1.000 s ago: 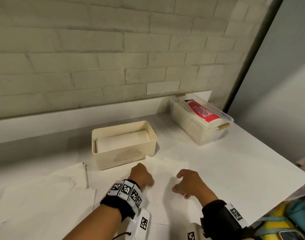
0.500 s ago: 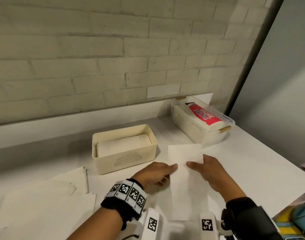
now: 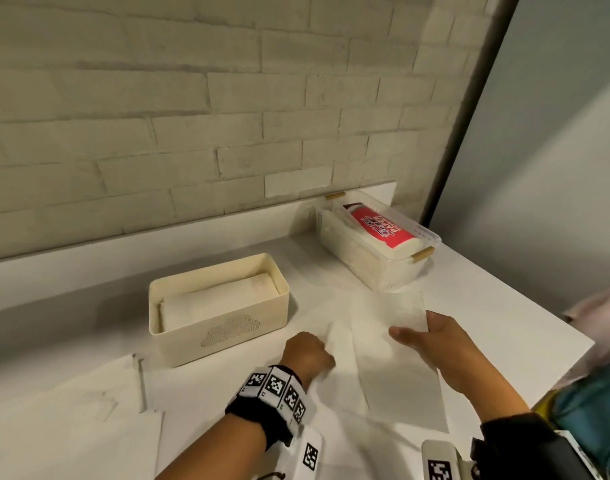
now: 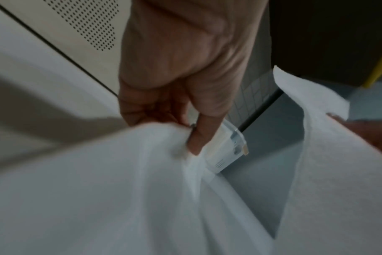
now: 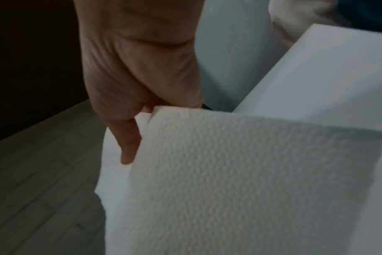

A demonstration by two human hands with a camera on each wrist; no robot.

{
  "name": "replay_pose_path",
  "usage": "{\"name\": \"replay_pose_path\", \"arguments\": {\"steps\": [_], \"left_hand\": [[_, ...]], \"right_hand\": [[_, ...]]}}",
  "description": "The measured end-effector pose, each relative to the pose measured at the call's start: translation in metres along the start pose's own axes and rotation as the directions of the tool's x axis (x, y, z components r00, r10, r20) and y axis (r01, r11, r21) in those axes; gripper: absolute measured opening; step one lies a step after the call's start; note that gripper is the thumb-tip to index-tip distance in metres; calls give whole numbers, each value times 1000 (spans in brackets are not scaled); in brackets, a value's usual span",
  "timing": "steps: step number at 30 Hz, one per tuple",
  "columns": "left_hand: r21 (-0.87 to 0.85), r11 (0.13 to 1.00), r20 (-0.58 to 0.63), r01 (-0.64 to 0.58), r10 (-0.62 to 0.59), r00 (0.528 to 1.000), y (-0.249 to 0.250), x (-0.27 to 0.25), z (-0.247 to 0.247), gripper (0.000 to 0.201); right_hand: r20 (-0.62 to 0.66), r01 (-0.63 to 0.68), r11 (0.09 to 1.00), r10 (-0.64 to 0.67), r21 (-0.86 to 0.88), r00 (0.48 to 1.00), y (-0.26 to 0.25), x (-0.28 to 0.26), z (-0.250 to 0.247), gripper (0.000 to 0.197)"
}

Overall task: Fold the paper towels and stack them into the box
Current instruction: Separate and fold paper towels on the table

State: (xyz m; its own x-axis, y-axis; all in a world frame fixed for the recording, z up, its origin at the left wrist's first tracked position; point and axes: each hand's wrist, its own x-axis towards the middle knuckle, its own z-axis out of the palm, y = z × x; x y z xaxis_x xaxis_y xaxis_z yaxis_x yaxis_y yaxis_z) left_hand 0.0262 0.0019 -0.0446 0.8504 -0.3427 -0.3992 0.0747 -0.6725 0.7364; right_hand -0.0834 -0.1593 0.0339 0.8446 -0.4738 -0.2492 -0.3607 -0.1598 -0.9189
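A white paper towel (image 3: 397, 368) is spread between my hands at the table's front, partly lifted. My left hand (image 3: 308, 351) is curled and grips the towel's left edge; in the left wrist view the left hand (image 4: 181, 120) pinches bunched towel (image 4: 120, 189). My right hand (image 3: 428, 337) holds the towel's far right corner; in the right wrist view the right hand (image 5: 142, 110) pinches the towel's embossed edge (image 5: 240, 172). The cream box (image 3: 223, 337) stands just beyond my left hand, with folded towels (image 3: 213, 301) lying inside.
A clear lidded container (image 3: 365, 268) with a red-labelled pack stands at the back right against the brick wall. Loose unfolded sheets (image 3: 71, 410) lie at the front left. The table's right edge (image 3: 553, 317) runs close to my right hand.
Half a second ago both hands lay with straight fingers on a narrow towel strip. Now the left hand has curled on the left edge and the right hand has moved right, gripping the corner.
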Motion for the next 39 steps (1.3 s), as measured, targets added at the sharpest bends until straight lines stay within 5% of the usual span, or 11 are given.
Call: {"name": "replay_pose_path", "arguments": {"steps": [2,5,8,15,21,24,26,30,32,35,39], "left_hand": [[-215,976,14,-34,37,999,8,-5,-8,35],[-524,849,92,-66,133,987,27,-22,-23,22],[-663,744,137,-84,231,963,37,-33,-33,63],[-758,638,119,-136,341,932,30,-42,-43,29],[-831,549,111,-88,319,941,31,-52,-53,24],[-781,613,104,-119,315,943,31,-55,-57,38],[-676,700,41,-232,350,936,29,-54,-55,21],[-290,869,-109,-401,387,916,24,-49,-60,22],[-156,887,-112,-434,421,900,24,-53,-69,24],[-28,889,-145,-458,449,882,25,-57,-88,26],[-50,913,-205,-406,388,898,17,-66,-123,25]], "right_hand": [[63,-15,997,10,80,998,-3,-1,3,15],[159,-67,963,26,259,987,-9,0,12,20],[137,-11,960,-29,281,990,-15,2,26,15],[15,85,980,-89,180,996,-24,10,54,21],[-55,93,992,-89,80,995,-30,11,66,28],[-61,95,992,-90,83,994,-31,9,68,24],[-76,105,993,-100,59,992,-33,8,70,21],[-138,251,903,-314,-349,939,-45,8,72,78],[15,396,770,-450,-499,893,-61,8,72,93],[288,507,632,-422,-587,860,-90,10,81,74],[335,582,631,-477,-512,812,-119,13,99,55]]}}
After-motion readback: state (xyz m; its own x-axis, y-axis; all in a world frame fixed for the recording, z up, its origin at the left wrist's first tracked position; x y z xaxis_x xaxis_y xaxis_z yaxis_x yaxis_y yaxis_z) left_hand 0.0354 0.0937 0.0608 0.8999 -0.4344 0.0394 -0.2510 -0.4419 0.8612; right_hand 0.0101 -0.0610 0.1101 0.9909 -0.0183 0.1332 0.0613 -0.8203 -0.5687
